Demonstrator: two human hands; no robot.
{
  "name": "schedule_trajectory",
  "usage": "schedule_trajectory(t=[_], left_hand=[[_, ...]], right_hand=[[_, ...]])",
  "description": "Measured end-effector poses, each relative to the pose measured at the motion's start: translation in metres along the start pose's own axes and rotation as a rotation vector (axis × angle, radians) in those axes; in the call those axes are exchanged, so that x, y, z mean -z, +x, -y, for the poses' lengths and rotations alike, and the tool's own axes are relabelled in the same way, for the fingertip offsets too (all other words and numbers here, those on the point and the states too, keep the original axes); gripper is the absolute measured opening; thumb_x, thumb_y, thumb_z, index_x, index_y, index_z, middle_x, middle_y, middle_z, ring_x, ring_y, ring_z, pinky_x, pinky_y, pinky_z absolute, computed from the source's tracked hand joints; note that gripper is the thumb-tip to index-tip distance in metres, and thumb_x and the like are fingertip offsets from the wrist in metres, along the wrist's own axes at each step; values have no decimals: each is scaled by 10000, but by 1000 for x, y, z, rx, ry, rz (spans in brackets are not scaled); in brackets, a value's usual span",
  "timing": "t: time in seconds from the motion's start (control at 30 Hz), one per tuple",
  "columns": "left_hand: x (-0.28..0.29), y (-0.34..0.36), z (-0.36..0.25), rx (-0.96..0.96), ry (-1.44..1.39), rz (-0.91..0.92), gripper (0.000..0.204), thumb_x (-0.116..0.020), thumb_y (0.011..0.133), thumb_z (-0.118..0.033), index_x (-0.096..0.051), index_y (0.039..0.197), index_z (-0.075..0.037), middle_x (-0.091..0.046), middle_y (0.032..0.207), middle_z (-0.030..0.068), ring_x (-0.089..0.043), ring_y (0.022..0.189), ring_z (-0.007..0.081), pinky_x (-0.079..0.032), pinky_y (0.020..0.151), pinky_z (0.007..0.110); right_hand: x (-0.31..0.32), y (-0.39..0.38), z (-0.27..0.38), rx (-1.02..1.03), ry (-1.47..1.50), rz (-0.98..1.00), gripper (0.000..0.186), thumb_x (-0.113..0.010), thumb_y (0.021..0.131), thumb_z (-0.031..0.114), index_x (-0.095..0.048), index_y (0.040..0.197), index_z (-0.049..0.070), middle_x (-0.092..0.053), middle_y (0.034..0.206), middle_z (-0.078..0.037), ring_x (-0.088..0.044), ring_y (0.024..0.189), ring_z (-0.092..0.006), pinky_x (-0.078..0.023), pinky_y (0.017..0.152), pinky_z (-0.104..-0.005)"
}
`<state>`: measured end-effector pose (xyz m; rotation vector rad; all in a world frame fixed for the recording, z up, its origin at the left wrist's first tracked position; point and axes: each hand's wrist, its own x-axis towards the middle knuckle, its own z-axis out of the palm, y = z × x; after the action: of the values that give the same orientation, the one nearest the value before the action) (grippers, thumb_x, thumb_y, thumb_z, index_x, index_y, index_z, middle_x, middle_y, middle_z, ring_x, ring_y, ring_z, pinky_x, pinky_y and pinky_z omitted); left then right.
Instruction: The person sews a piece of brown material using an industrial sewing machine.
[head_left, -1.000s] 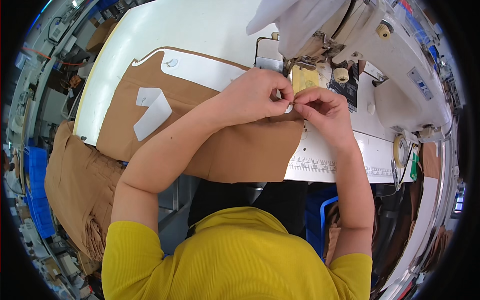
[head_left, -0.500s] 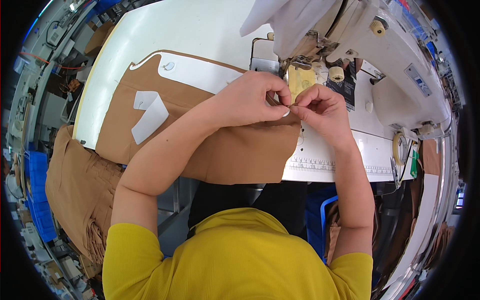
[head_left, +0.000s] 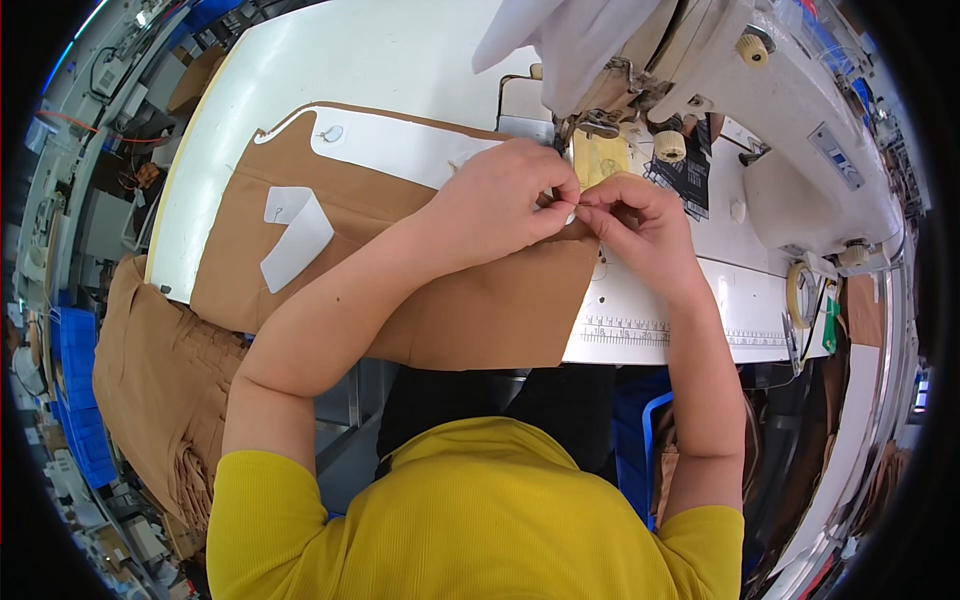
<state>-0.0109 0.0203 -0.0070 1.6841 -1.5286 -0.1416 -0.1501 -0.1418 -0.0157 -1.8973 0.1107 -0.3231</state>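
Note:
A brown fabric panel (head_left: 480, 315) lies across the white sewing table, its right end below the sewing machine's presser foot area. My left hand (head_left: 505, 195) pinches the panel's edge between thumb and index finger. Close against it, my right hand (head_left: 645, 225) pinches the same edge, the fingertips of both hands nearly touching. A small white bit shows at the pinch; what it is I cannot make out. A long white strip (head_left: 400, 148) with a round mark at its left end lies along the panel's far edge. A folded white piece (head_left: 300, 235) rests on the panel's left half.
The white sewing machine (head_left: 810, 150) stands to the right, with white cloth (head_left: 560, 50) draped at its head. A ruler scale (head_left: 625, 331) runs along the near table edge. Stacked brown fabric (head_left: 165, 380) hangs at the left. A tape roll (head_left: 800, 295) sits at the right.
Both hands have shifted very slightly left, and the fingertips have drawn closer together at the fabric edge. The panel has barely moved.

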Motion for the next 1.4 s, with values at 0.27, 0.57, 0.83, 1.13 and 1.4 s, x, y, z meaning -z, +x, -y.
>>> schedule_trajectory(t=[0.27,0.57,0.83,1.13,1.4], left_hand=[[8,2,0,105,-69,84,139,-703,826,-146,-652,888,-32,-623,870,84,-599,834,194,-505,707,313],[12,0,-1,-110,51,-22,146,-738,785,-156,-675,883,-67,-610,918,26,-561,902,231,-479,754,334],[9,-2,-3,-270,288,-117,137,-717,800,-198,-664,886,-105,-570,881,24,-552,880,235,-485,685,338],[19,-1,-1,-233,127,-50,131,-700,816,-212,-658,875,-103,-550,874,10,-532,848,228,-484,681,341],[20,-3,-10,-339,310,-62,151,-722,772,-202,-636,838,-97,-514,844,-3,-522,827,204,-478,622,311]], right_hand=[[-6,0,-4,174,-141,-61,33,-633,909,21,-647,928,-3,-619,860,-14,-588,691,-60,-449,594,-208],[-12,0,-7,128,283,-50,42,-614,940,37,-608,977,17,-597,866,9,-591,754,-60,-465,670,-202],[-10,1,-7,146,338,-23,32,-592,949,18,-604,977,7,-596,908,-5,-604,820,-68,-483,725,-209],[-10,-1,-9,136,372,-17,38,-590,949,15,-601,984,3,-595,899,-21,-621,826,-87,-497,734,-219],[-4,1,-6,425,-70,-91,98,-680,828,-51,-661,912,-3,-619,841,-71,-621,733,-150,-487,651,-250]])
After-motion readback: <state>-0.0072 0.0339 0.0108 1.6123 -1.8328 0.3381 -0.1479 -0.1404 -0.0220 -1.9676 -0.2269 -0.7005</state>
